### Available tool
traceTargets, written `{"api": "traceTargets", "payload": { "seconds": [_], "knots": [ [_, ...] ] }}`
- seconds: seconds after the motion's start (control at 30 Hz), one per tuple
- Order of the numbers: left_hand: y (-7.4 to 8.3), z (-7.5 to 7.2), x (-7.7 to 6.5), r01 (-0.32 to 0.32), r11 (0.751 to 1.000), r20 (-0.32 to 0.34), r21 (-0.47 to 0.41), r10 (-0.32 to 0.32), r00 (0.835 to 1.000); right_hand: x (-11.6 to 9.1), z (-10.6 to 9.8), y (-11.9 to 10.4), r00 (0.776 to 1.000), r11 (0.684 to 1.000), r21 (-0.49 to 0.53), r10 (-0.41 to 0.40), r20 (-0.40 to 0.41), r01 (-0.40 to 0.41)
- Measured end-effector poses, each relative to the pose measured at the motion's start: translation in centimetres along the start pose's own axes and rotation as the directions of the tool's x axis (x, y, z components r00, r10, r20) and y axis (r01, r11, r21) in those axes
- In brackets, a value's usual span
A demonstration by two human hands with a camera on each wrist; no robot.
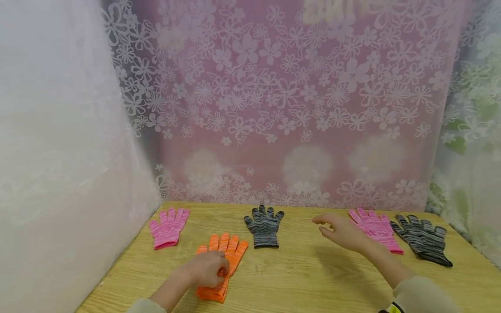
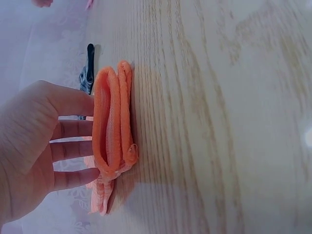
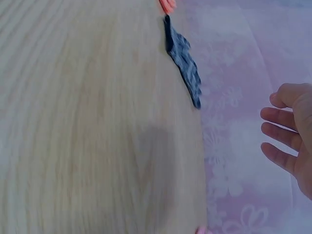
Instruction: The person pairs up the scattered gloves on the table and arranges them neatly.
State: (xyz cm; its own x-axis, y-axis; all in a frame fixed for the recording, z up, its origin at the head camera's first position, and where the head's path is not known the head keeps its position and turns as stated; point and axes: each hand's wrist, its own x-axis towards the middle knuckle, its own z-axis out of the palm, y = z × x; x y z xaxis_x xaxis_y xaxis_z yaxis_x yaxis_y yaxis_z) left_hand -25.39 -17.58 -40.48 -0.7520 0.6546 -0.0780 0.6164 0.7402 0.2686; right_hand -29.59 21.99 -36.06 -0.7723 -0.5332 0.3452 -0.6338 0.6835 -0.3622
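Two orange gloves (image 1: pixel 231 256) lie stacked on the table at the front left, fingers pointing away. My left hand (image 1: pixel 208 268) rests on them near the cuffs. In the left wrist view, the digits of the left hand (image 2: pixel 36 141) touch the top of the upper orange cuff (image 2: pixel 100 126), whose mouth gapes a little; the second cuff lies under it. My right hand (image 1: pixel 340 232) hovers over the right part of the table, fingers relaxed with nothing in them, beside a pink glove (image 1: pixel 373 230). The right wrist view shows the same right hand (image 3: pixel 292 131), fingers slightly bent.
Another pink glove (image 1: pixel 169 229) lies at the back left. A grey-black glove (image 1: pixel 265 227) is at the back middle, and another grey-black glove (image 1: pixel 424 239) at the far right. A flowered curtain (image 1: pixel 293 108) hangs behind the wooden table (image 1: pixel 297 282), with pale sheets at both sides.
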Motion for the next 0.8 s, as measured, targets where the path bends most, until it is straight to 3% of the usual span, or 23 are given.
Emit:
{"api": "traceTargets", "payload": {
  "seconds": [0.13,0.23,0.43,0.6,0.8],
  "knots": [
    [-0.1,0.2,-0.1,-0.015,1.000,-0.012,-0.004,0.015,1.000,-1.0,-1.4,1.6,0.996,1.000,-0.017,-0.004,-0.091,0.002],
    [-0.1,0.2,-0.3,-0.024,1.000,-0.026,0.003,0.024,0.999,-1.8,-2.6,2.6,0.992,0.998,-0.052,0.039,-0.116,-0.045],
    [-0.1,0.3,-0.6,-0.031,0.999,-0.034,-0.015,0.030,0.999,-3.6,-5.4,5.0,0.970,0.956,-0.169,0.230,-0.080,-0.241],
    [0.0,0.2,-0.8,-0.021,0.999,-0.029,-0.026,0.020,0.999,-5.9,-7.4,8.4,0.951,0.931,-0.195,0.300,-0.070,-0.308],
    [-0.1,0.2,-0.9,-0.011,1.000,-0.018,-0.018,0.010,1.000,-8.6,-8.4,12.3,0.934,0.915,-0.190,0.349,-0.075,-0.357]
  ]
}}
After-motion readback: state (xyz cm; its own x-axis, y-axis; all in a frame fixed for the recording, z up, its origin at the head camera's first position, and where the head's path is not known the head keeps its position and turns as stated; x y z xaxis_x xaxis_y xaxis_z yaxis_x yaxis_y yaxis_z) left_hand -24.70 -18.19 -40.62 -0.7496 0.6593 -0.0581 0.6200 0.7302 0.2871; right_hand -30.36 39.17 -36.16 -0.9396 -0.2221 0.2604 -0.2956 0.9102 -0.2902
